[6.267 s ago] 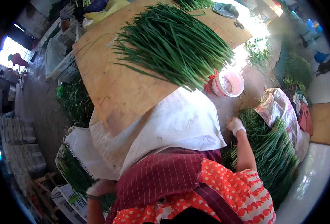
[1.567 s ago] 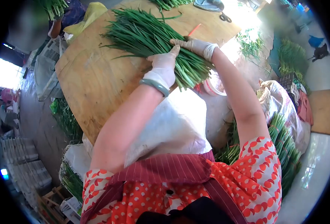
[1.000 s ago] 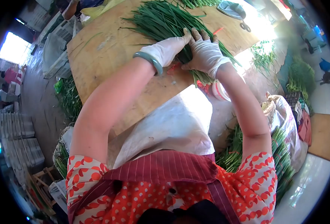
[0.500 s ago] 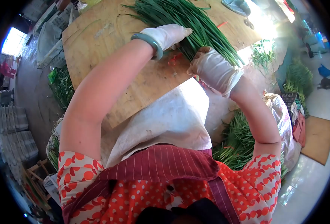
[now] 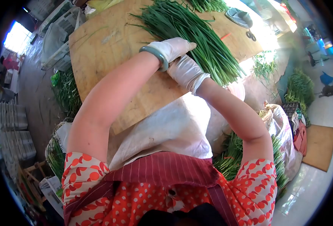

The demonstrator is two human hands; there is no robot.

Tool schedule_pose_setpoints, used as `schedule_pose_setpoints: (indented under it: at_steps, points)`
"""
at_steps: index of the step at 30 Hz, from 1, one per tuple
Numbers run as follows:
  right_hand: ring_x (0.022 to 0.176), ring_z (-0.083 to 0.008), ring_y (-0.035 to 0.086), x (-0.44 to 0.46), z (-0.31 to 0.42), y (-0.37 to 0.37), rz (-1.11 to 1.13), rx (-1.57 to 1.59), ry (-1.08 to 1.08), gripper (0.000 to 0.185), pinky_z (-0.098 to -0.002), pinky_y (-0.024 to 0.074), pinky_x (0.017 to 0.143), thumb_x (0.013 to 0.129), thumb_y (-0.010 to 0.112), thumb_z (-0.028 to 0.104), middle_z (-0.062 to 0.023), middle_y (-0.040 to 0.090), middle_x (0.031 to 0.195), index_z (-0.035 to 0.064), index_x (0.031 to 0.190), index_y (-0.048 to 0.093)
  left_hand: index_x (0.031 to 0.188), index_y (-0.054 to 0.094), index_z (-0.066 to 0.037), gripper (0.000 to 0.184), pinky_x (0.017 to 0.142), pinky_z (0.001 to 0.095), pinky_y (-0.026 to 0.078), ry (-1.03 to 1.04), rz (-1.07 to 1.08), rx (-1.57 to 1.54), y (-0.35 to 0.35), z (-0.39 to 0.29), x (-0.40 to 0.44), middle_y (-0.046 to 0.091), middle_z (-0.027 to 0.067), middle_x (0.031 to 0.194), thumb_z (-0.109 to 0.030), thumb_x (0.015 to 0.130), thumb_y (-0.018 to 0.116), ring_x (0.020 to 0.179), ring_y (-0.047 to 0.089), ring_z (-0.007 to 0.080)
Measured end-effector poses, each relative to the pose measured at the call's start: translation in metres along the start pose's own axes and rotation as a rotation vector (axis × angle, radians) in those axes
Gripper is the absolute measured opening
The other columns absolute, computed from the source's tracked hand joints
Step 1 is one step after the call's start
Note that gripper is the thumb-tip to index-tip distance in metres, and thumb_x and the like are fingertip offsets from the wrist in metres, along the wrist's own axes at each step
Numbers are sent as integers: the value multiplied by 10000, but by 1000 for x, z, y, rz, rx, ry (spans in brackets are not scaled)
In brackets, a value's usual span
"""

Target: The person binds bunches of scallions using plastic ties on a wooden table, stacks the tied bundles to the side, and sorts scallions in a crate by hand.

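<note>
A large bunch of garlic chives (image 5: 191, 35) lies slantwise on the wooden board, pale stem ends toward me at the right. My left hand (image 5: 175, 48), in a white glove with a green bangle at the wrist, presses on the near edge of the bunch. Its thumb or finger reaches over the leaves, and the other fingers are tucked out of sight. Just below it my right hand (image 5: 187, 71), gloved too, is closed with its fingers tucked under my left palm. What the right fingers hold, if anything, is hidden.
The wooden board (image 5: 102, 56) carries scissors (image 5: 251, 35), a grey-blue cloth (image 5: 238, 17) and a small red strip (image 5: 225, 36). More chives (image 5: 232, 158) are heaped by my right side, beside a white sack (image 5: 277, 120). Plastic crates (image 5: 57, 56) stand at the left.
My right hand has left the stem end and moved left, up against my left hand. The red strand below the bunch no longer shows. The view has shifted slightly.
</note>
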State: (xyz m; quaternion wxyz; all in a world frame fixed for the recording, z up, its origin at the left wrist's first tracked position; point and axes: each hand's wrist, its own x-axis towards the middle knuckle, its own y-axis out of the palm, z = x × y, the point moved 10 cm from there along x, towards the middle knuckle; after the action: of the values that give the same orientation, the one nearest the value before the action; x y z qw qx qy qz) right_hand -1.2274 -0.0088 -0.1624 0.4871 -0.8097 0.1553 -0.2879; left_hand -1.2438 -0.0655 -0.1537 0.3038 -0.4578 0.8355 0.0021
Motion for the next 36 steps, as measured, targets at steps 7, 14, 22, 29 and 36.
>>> schedule_pose_setpoints:
  at_steps: [7, 14, 22, 29, 36]
  points:
    - [849, -247, 608, -5, -67, -36, -95, 1132, 637, 314, -368, 458, 800, 695, 591, 65, -111, 638, 933, 83, 1007, 619, 903, 649, -114, 331, 617, 253, 379, 6, 86, -211, -10, 8, -8, 612, -11, 849, -422, 871, 531, 704, 490, 84]
    - [733, -282, 612, -3, -88, -71, -73, 849, 450, 82, -368, 474, 676, 724, 609, 82, -99, 639, 773, 80, 795, 650, 1042, 620, -9, 427, 756, 225, 434, 145, -89, -202, -25, 19, -29, 644, 17, 931, -373, 928, 428, 825, 562, 76]
    - [793, -278, 603, -12, -103, -61, -63, 1020, 628, 104, -349, 469, 708, 749, 621, 92, -121, 634, 818, 57, 841, 656, 1002, 632, 14, 257, 788, 274, 445, 515, -712, -139, -31, 32, -73, 630, 85, 922, -145, 801, 657, 873, 567, 156]
    - [793, -306, 600, -15, -111, -59, -91, 1071, 686, 115, -364, 472, 721, 756, 619, 99, -152, 627, 833, 41, 850, 652, 885, 650, 16, 202, 726, 322, 475, 518, -852, -206, -17, 16, -63, 616, 125, 875, -124, 746, 695, 781, 607, 228]
    - [779, -331, 601, -19, -123, -63, -166, 1053, 728, 111, -377, 474, 705, 757, 574, 104, -181, 619, 814, 25, 807, 632, 902, 651, 26, 160, 700, 294, 476, 588, -904, -245, -18, 15, -54, 640, 119, 843, -67, 773, 659, 756, 606, 203]
